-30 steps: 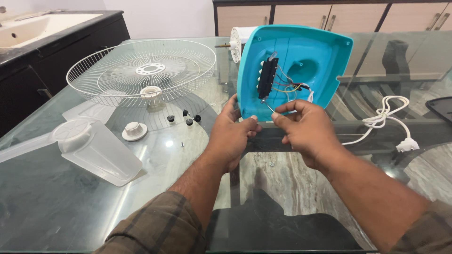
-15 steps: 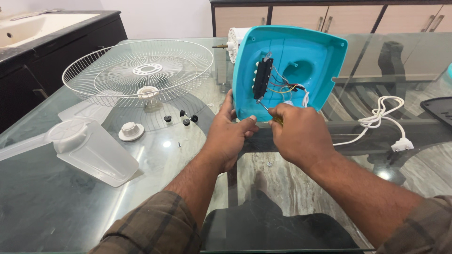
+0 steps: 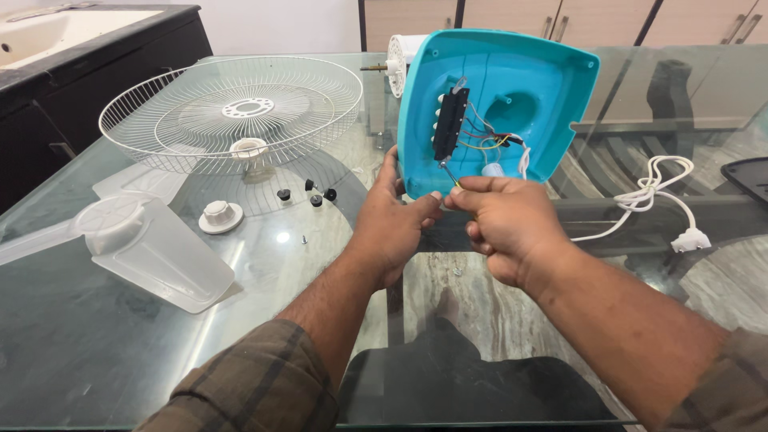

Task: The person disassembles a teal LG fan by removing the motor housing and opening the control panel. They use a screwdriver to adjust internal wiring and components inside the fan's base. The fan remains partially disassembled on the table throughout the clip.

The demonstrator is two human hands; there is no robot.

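Glass forms the tabletop (image 3: pixel 120 352), with marbled floor showing through it and wooden cabinets along the far wall; a dark counter with a sink (image 3: pixel 48 32) stands at the far left. Near the middle, a turquoise fan base (image 3: pixel 512 88) stands tilted on its lower edge, its hollow underside facing the camera; inside that shell sit a black switch block (image 3: pixel 450 124), a tangle of coloured wires (image 3: pixel 484 142) and a small white part low down. Left hand (image 3: pixel 392 224) grips the base's lower left edge, fingers curled round it; right hand (image 3: pixel 504 228) is closed on a thin screwdriver (image 3: pixel 448 172), whose tip points up at the switch block. A white cord (image 3: pixel 652 192) runs from the base across the tabletop to a plug (image 3: pixel 692 238) at the right. To the left lies a white wire guard (image 3: pixel 232 112), concave side up; just before it are four black knobs (image 3: pixel 310 192), a white cap (image 3: pixel 219 216) and a tiny screw; a translucent blade (image 3: pixel 152 248) lies nearest the left edge.
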